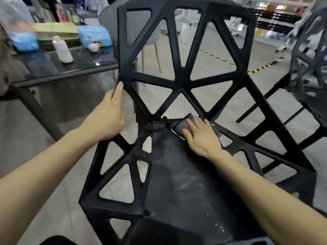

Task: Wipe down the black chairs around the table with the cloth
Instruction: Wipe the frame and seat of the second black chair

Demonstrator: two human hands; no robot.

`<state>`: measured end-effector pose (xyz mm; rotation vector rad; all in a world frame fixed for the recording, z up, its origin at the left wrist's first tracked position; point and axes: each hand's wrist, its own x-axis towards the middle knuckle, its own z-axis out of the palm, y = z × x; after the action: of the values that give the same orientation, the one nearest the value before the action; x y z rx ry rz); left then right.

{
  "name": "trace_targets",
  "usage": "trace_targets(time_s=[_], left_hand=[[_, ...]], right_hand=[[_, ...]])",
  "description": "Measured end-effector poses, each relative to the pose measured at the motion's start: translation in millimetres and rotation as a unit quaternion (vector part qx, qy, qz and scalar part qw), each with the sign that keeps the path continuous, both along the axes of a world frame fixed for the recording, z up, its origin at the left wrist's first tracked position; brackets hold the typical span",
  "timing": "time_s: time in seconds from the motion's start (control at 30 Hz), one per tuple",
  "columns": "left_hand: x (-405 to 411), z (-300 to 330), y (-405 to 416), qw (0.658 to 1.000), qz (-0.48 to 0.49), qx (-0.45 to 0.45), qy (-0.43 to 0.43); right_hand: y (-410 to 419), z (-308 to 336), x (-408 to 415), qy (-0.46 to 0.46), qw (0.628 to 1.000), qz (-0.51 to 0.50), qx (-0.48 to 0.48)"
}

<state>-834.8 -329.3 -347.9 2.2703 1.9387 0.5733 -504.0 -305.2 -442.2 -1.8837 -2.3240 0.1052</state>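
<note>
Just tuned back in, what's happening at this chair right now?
A person is wiping a black plastic lattice chair. The right hand presses a grey cloth flat at the back of the dusty seat, and the left hand grips the backrest's left edge. A white bottle stands on the dark table behind.

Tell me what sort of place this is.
Probably a large indoor hall, perhaps a showroom or workshop: pale tiled floor with yellow-black hazard tape, stocked shelving in the background, and black lattice plastic chairs beside a dark glass-topped table.
</note>
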Motion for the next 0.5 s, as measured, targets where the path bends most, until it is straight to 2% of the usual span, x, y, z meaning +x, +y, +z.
trace_targets(time_s=[0.1,0.2,0.27,0.37,0.43,0.5], left_hand=[[1,-2,0,0.998,0.021,-0.004,-0.065],[8,1,-5,0.996,0.086,-0.012,-0.024],[20,2,-12,0.991,0.133,-0.013,0.0],[28,-4,-16,0.988,0.147,0.029,-0.019],[29,-7,-16,0.989,0.142,0.041,-0.024],[30,-6,-17,0.988,0.149,0.042,-0.018]], right_hand=[[-3,4,-63,0.051,0.993,0.101,-0.02],[5,1,-46,0.014,0.986,0.167,0.001],[16,-4,6,-0.035,0.988,0.147,0.045],[22,4,77,-0.066,0.994,0.054,0.07],[25,7,70,-0.056,0.994,0.057,0.07],[28,3,20,-0.011,0.991,0.121,0.059]])
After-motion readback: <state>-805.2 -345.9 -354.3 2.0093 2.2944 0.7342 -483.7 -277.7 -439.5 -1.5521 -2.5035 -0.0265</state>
